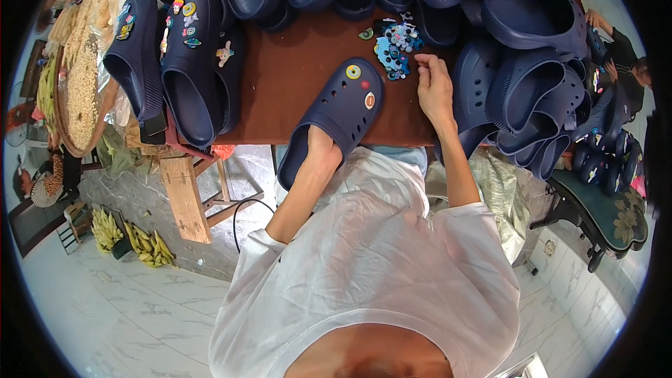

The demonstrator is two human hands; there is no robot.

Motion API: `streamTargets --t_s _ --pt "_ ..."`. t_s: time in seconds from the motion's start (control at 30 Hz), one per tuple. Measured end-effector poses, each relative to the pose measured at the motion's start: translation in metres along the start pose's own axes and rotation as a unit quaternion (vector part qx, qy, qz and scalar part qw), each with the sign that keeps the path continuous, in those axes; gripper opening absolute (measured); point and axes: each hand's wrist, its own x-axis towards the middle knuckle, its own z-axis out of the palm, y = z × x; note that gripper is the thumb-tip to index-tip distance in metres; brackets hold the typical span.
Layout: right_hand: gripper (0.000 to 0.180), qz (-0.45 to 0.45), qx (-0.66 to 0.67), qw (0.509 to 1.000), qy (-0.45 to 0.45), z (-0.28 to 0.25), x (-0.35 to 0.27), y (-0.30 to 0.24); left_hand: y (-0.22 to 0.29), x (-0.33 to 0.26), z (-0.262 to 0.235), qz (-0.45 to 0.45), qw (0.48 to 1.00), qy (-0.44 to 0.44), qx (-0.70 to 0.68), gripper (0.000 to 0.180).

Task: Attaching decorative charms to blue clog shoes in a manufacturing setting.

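Note:
My left hand (pixel 323 141) is pushed into the opening of a navy blue clog (pixel 308 141), and its fingers are hidden inside. The clog lies tilted on the brown tabletop (pixel 276 77), heel toward me and over the near edge. On its toe sit a yellow-and-white round charm (pixel 353 71), a small red charm (pixel 365 85) and a brown oval charm (pixel 369 101). Just right of a heap of mostly blue and black shoe charms (pixel 397 47), my right hand (pixel 435 91) is open, fingers bent and nothing visible in them. A green charm (pixel 365 33) lies apart from the heap.
Navy clogs (pixel 535 17) are stacked along the table's back and right. Charm-covered clogs (pixel 189 63) stand at the left, beside a wooden stool (pixel 185 199). A dark flowered table (pixel 602 213) is at the right; another person (pixel 623 63) sits beyond. Yellow bananas (pixel 148 245) lie on the floor.

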Motion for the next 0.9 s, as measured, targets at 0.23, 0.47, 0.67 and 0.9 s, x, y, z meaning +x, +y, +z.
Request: streamTargets --t_s 0.23,0.47,0.67,0.9 --pt "0.031 -0.017 -0.024 0.997 -0.067 0.008 -0.003 -0.006 0.001 -0.002 0.0 0.044 0.999 0.018 0.026 0.039" --pt "0.03 0.018 0.005 0.996 -0.091 0.004 -0.003 0.005 -0.005 -0.003 -0.04 0.088 0.996 -0.008 0.002 0.044" --pt "0.028 0.046 -0.005 0.995 -0.085 0.002 -0.004 -0.001 -0.014 -0.022 -0.058 0.166 0.975 -0.113 0.09 0.044" --pt "0.02 0.084 0.082 0.988 -0.103 -0.004 -0.007 -0.004 -0.015 -0.025 -0.032 0.145 0.96 -0.056 0.232 0.044"
